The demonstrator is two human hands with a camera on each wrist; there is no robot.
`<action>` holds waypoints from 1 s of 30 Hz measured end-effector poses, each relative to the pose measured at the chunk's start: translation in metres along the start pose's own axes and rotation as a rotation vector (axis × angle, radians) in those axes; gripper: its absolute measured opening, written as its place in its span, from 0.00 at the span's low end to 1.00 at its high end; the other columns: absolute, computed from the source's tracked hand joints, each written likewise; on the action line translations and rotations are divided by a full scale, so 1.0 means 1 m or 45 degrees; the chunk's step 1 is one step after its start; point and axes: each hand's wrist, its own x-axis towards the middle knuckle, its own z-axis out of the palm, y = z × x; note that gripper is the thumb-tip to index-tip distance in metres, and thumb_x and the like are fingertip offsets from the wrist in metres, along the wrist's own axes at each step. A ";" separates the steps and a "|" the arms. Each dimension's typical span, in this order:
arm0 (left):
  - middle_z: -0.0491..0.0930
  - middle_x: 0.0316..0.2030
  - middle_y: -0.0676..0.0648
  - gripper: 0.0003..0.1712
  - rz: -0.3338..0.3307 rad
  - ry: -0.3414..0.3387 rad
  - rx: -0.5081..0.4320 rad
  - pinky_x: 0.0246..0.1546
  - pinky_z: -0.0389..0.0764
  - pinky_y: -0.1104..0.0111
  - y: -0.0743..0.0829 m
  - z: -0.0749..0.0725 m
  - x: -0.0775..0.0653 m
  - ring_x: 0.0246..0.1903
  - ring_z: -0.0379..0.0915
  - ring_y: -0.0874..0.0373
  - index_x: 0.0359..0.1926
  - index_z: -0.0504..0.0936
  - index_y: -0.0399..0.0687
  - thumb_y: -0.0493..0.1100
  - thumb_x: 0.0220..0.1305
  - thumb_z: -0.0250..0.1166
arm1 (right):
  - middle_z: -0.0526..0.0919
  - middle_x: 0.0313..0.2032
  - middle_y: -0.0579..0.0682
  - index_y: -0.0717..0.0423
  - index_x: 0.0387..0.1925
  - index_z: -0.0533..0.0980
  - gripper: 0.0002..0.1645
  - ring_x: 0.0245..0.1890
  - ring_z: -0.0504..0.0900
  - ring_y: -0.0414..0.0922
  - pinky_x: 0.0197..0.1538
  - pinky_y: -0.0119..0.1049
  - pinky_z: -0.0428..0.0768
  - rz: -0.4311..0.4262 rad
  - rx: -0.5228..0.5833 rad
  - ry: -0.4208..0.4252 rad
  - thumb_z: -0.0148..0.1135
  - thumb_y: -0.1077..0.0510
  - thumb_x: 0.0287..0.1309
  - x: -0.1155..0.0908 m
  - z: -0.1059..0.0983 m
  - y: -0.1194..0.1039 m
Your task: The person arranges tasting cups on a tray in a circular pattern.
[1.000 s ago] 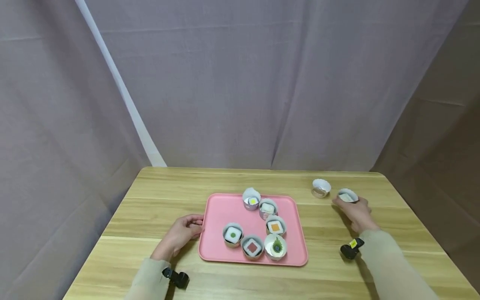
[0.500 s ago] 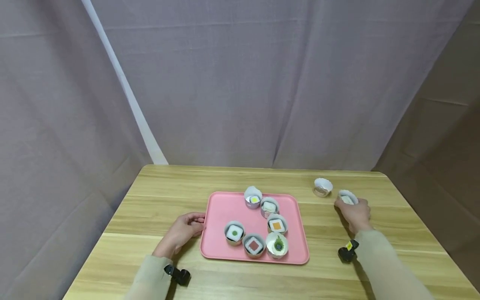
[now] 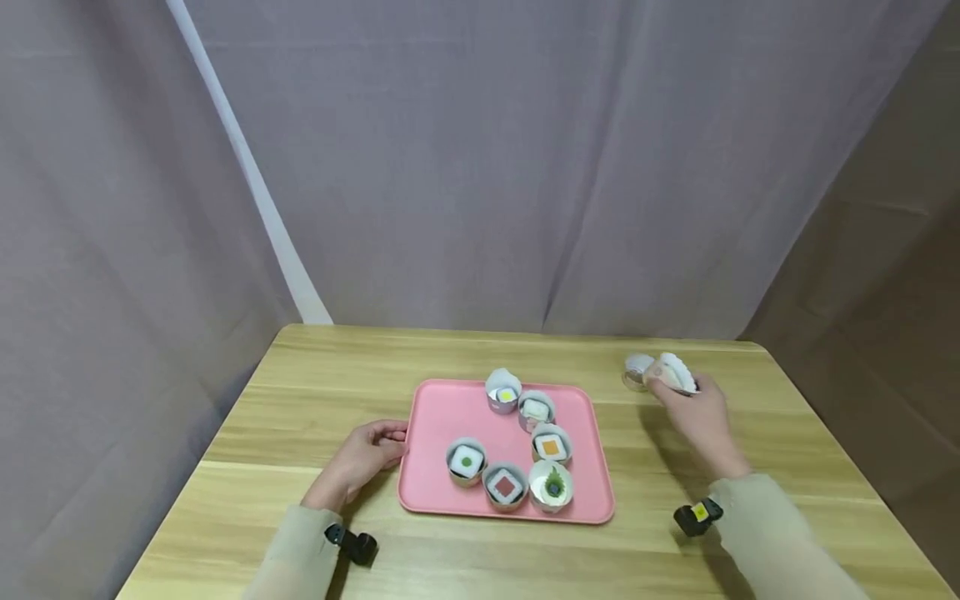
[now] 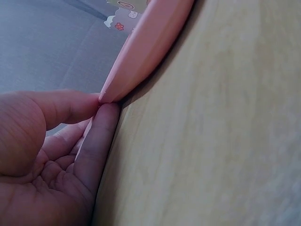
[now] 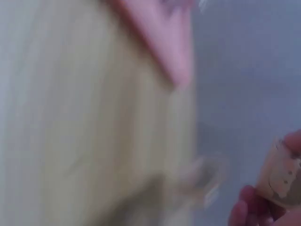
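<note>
At the left edge of the pink tray, my left hand pinches the rim between thumb and finger; the left wrist view shows this grip on the tray closely. My right hand holds a paper baking cup tilted above the table, its shadow falling on the wood below. In the right wrist view fingers wrap the printed baking cup; what lies inside it is hidden. Just left of it, a second white baking cup stands on the table, partly overlapped in the head view.
Several baking cups sit on the tray, among them one with a green-dotted white piece, one with a red-centred piece and one with an orange-centred piece. A grey curtain hangs behind the wooden table.
My right hand has lifted the baking cup off the table, tilting it and moving it left towards the other cup. The left hand stays on the tray rim.
</note>
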 end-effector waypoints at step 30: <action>0.76 0.44 0.38 0.20 -0.031 0.040 0.001 0.40 0.82 0.64 -0.003 -0.007 0.007 0.41 0.74 0.51 0.55 0.78 0.35 0.30 0.60 0.61 | 0.79 0.40 0.45 0.52 0.51 0.71 0.29 0.40 0.78 0.41 0.45 0.39 0.79 -0.437 -0.073 -0.603 0.71 0.47 0.52 -0.065 0.168 -0.113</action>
